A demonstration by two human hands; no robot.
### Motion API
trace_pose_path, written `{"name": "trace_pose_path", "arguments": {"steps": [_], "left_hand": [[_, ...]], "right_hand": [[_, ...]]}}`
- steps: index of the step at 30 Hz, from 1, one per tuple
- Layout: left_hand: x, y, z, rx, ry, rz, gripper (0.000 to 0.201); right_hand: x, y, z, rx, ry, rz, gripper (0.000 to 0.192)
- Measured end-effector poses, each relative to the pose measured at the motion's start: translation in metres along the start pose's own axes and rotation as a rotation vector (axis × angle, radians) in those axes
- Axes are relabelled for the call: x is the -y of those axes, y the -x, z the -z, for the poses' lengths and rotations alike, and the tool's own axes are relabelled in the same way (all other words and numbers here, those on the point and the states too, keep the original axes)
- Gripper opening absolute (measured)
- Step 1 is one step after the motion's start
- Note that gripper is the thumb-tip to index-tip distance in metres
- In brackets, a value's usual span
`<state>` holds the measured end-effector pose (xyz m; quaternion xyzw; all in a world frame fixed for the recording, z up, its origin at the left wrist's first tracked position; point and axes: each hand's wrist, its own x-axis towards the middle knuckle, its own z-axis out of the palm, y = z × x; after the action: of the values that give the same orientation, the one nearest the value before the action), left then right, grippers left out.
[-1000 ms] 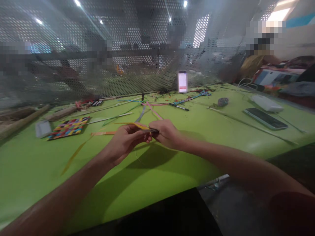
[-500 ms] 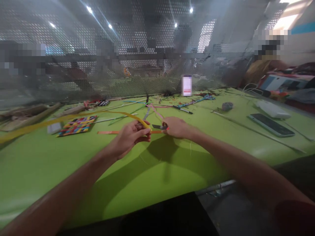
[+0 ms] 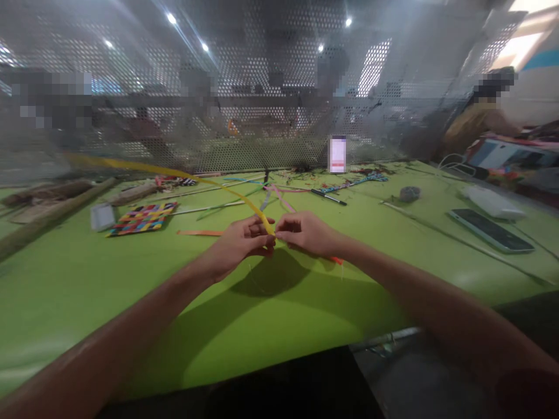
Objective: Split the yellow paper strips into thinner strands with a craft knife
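Yellow strip (image 3: 183, 174): our left hand (image 3: 242, 244) and right hand (image 3: 305, 233) both pinch its near end over the table (image 3: 87, 291), steadying it.

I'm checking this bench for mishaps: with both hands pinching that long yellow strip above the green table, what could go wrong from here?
1. The yellow strip arcs far out to the left from the left hand and right hand; its free end could sweep the woven mat or the loose strips behind.
2. A small red-tipped tool seems tucked under the right hand; it could slip out or nick a finger.
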<state>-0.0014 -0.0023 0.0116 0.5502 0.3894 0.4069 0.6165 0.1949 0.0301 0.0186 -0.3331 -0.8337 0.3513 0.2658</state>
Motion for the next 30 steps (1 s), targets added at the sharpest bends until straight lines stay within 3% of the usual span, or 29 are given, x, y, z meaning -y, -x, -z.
{"name": "trace_pose_path", "arguments": {"steps": [5, 10, 17, 30], "left_hand": [[-0.0004, 0.0012, -0.0014, 0.024, -0.016, 0.012, 0.031], [0.0013, 0.0024, -0.0032, 0.014, 0.008, 0.023, 0.027], [0.0044, 0.0018, -0.0015, 0.016, 0.078, 0.039, 0.023], [0.0063, 0.0067, -0.0057, 0.125, -0.067, 0.039, 0.025]], "right_hand": [[-0.0028, -0.0007, -0.0018, 0.014, -0.002, 0.024, 0.01], [-0.0057, -0.001, -0.0036, -0.071, 0.315, 0.178, 0.008], [-0.0075, -0.0025, -0.0046, -0.069, 0.632, 0.395, 0.011], [0.0001, -0.0019, -0.0025, -0.155, 0.938, 0.29, 0.011]]}}
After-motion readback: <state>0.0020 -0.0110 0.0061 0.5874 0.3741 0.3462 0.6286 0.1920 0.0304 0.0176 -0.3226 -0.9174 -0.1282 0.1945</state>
